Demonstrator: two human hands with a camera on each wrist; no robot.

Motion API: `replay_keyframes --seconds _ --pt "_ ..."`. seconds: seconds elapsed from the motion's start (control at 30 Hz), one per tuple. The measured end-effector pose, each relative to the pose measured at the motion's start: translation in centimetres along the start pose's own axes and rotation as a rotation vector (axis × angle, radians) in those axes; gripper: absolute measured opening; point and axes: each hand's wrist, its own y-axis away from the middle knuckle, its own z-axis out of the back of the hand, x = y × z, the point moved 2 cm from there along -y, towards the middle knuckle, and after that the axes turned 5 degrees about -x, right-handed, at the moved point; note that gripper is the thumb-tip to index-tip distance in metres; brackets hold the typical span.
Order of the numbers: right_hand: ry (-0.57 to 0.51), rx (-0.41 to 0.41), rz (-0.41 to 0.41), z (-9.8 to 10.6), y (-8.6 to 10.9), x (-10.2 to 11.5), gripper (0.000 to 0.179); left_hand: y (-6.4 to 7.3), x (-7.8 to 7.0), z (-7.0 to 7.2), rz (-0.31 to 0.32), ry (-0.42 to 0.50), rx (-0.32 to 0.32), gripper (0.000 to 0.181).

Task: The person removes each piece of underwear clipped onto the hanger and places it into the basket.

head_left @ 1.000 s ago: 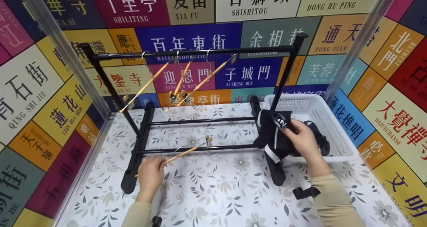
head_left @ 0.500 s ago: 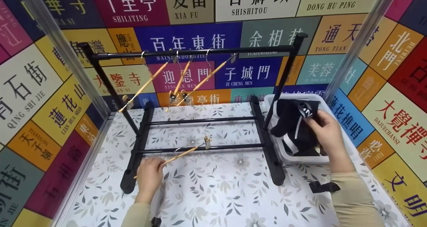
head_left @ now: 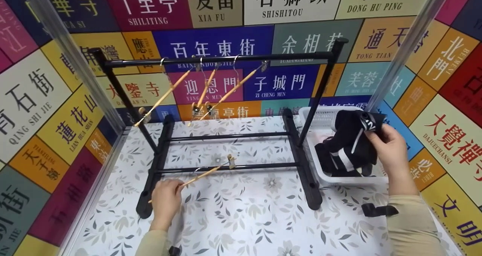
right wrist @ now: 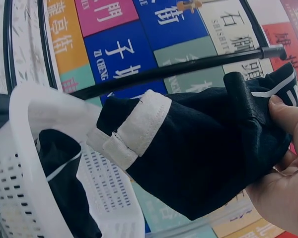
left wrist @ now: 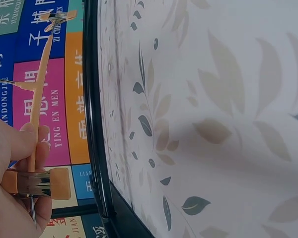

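Note:
My left hand [head_left: 165, 201] grips a wooden clip hanger [head_left: 205, 176] low at the rack's front left. In the left wrist view, thumb and fingers close round the hanger's bar near one of its metal-and-wood clips [left wrist: 35, 183]; its hook points left. My right hand [head_left: 393, 150] pinches a small black garment [head_left: 350, 139] by its upper edge, beside white lettering. The garment droops over the white basket [head_left: 314, 169], overlapping it in the head view. A white band [right wrist: 144, 126] shows at the garment's lower end in the right wrist view.
A black rack [head_left: 286, 56] stands in the middle, with several wooden hangers [head_left: 233, 88] on its top bar. More black cloth [right wrist: 64, 183] lies inside the basket. Walls of coloured signs enclose the leaf-patterned table [head_left: 244, 218] behind and at both sides.
My right hand has carried the black garment rightward, from in front of the rack's right post to over the basket. The left hand with the hanger has barely moved.

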Motion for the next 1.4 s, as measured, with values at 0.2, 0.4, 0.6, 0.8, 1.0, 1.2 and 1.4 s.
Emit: replay_keyframes --seconds 0.2,0.4,0.6,0.8,1.0,1.2,1.4 --pt "-0.025 -0.038 -0.036 0.7 -0.8 -1.4 0.022 0.1 0.3 0.1 -0.021 -0.001 -0.027 0.01" --pt "0.073 -0.039 -0.053 1.3 -0.9 -2.6 0.019 0.1 0.5 0.3 -0.005 -0.007 -0.027 0.009" --pt "0.197 -0.031 -0.078 1.6 -0.8 -3.8 0.035 0.2 0.8 0.5 0.021 -0.023 -0.016 0.008" --pt "0.341 -0.016 -0.053 1.4 -0.9 -4.9 0.044 0.4 1.1 0.6 0.003 -0.016 -0.04 0.01" --pt "0.389 -0.006 -0.004 1.1 -0.9 -6.0 0.039 0.7 1.4 0.7 0.003 -0.007 -0.047 0.011" --pt "0.438 0.009 0.046 0.9 -1.1 -7.2 0.035 0.8 1.5 0.9 0.016 -0.016 -0.032 0.01" --pt "0.496 0.026 0.1 0.8 -1.2 -8.3 0.034 0.9 1.5 1.0 0.034 -0.021 -0.018 0.008"
